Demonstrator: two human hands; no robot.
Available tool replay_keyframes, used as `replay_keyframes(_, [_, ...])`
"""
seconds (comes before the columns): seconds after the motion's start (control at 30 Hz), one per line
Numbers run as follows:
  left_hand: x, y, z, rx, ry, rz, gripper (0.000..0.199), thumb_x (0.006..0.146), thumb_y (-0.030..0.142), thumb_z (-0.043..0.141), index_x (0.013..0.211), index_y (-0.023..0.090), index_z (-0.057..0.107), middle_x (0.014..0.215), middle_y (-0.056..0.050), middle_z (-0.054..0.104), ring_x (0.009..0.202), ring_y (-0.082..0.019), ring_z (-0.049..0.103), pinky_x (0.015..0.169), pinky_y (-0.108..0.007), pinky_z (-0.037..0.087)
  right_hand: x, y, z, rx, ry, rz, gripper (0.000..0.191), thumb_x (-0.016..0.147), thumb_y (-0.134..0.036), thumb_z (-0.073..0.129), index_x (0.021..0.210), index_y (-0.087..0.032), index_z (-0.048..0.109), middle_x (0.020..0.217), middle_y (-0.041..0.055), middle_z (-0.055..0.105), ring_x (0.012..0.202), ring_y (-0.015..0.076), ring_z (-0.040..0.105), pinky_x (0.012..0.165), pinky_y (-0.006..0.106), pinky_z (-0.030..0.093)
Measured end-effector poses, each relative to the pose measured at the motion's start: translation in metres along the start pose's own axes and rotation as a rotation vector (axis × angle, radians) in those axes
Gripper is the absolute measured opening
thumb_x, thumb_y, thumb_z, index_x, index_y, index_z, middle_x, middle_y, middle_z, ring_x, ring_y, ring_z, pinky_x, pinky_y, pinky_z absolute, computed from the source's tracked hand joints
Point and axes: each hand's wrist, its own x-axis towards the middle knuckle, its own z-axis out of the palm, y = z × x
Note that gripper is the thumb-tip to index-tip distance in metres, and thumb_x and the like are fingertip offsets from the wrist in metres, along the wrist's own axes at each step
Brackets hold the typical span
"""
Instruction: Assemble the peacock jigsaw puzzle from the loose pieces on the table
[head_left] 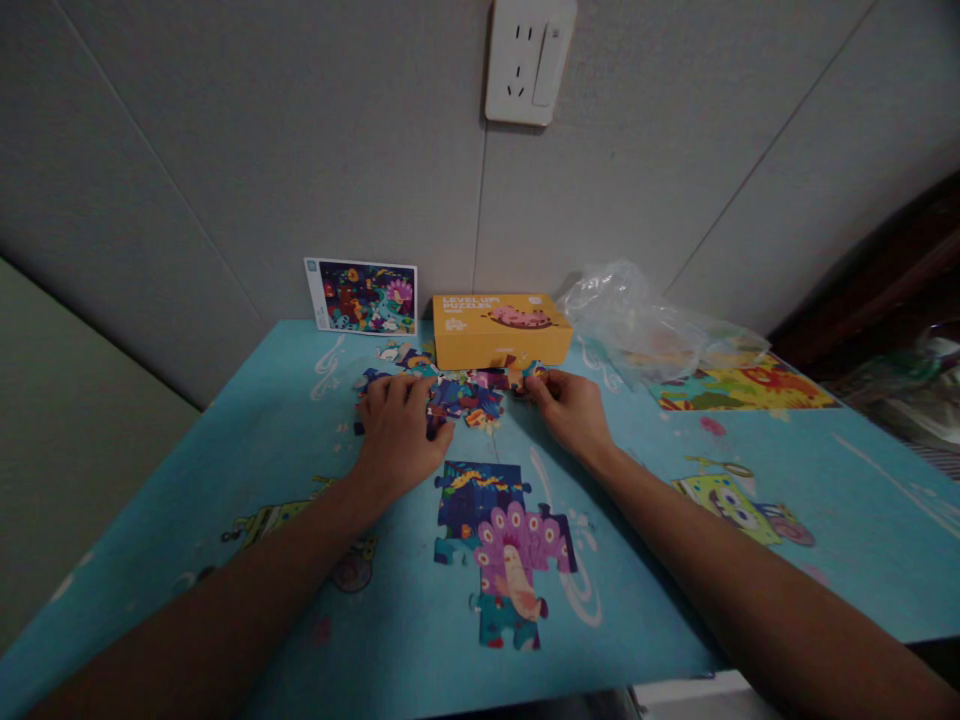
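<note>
My left hand (397, 425) rests with fingers spread over a heap of loose jigsaw pieces (457, 395) near the back of the table. At the right end of that heap, my right hand (566, 408) pinches a small jigsaw piece (534, 370) between thumb and forefinger. Closer to me lies a partly joined puzzle (517, 545), showing a pink fan-tailed bird against dark blue and teal. Its edges are uneven, with tabs and gaps. My left palm and fingers cover some of the heap.
A yellow puzzle box (502, 335) stands behind the heap. Left of it, a picture card (367, 298) leans on the wall. A crumpled clear plastic bag (637, 320) partly covers a bright yellow picture sheet (750, 385) at right. The blue patterned tablecloth (300, 570) ends near me.
</note>
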Motion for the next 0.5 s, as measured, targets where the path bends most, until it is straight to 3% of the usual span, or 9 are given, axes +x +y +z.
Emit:
replay_keyframes(0.13, [-0.002, 0.001, -0.0003, -0.013, -0.081, 0.037, 0.043, 0.077, 0.034, 0.068, 0.117, 0.02, 0.064, 0.122, -0.011, 0.061, 0.119, -0.039, 0.041, 0.1, -0.056, 0.036, 0.0032, 0.0002, -0.0039, -0.107, 0.051, 0.089, 0.04, 0.087, -0.045, 0.051, 0.067, -0.015, 0.069, 0.06, 0.0056, 0.064, 0.053, 0.014, 0.049, 0.052, 0.027, 0.026])
replay_keyframes(0.33, [-0.0003, 0.0002, -0.0003, -0.066, -0.078, 0.027, 0.042, 0.077, 0.031, 0.07, 0.117, 0.02, 0.064, 0.119, -0.01, 0.064, 0.119, -0.039, 0.041, 0.101, -0.056, 0.035, 0.0033, -0.002, -0.0041, -0.157, 0.071, 0.115, 0.045, 0.088, -0.048, 0.05, 0.061, -0.016, 0.066, 0.055, 0.005, 0.061, 0.051, 0.014, 0.047, 0.052, 0.028, 0.023])
replay_keyframes(0.43, [0.0003, 0.0011, -0.0006, -0.074, -0.081, 0.026, 0.04, 0.077, 0.03, 0.071, 0.116, 0.02, 0.065, 0.115, -0.01, 0.065, 0.117, -0.038, 0.042, 0.099, -0.055, 0.037, 0.0008, -0.0034, -0.0016, -0.115, 0.032, 0.015, 0.046, 0.089, -0.048, 0.049, 0.06, -0.016, 0.064, 0.054, 0.0027, 0.057, 0.05, 0.0126, 0.045, 0.052, 0.028, 0.024])
replay_keyframes(0.5, [0.0004, 0.0017, -0.0009, -0.077, -0.081, 0.033, 0.039, 0.077, 0.029, 0.072, 0.114, 0.02, 0.066, 0.111, -0.01, 0.066, 0.115, -0.037, 0.044, 0.098, -0.054, 0.038, -0.0025, -0.006, 0.0005, -0.058, -0.06, -0.103, 0.043, 0.09, -0.046, 0.049, 0.065, -0.016, 0.065, 0.054, 0.0007, 0.055, 0.05, 0.0114, 0.043, 0.052, 0.027, 0.026])
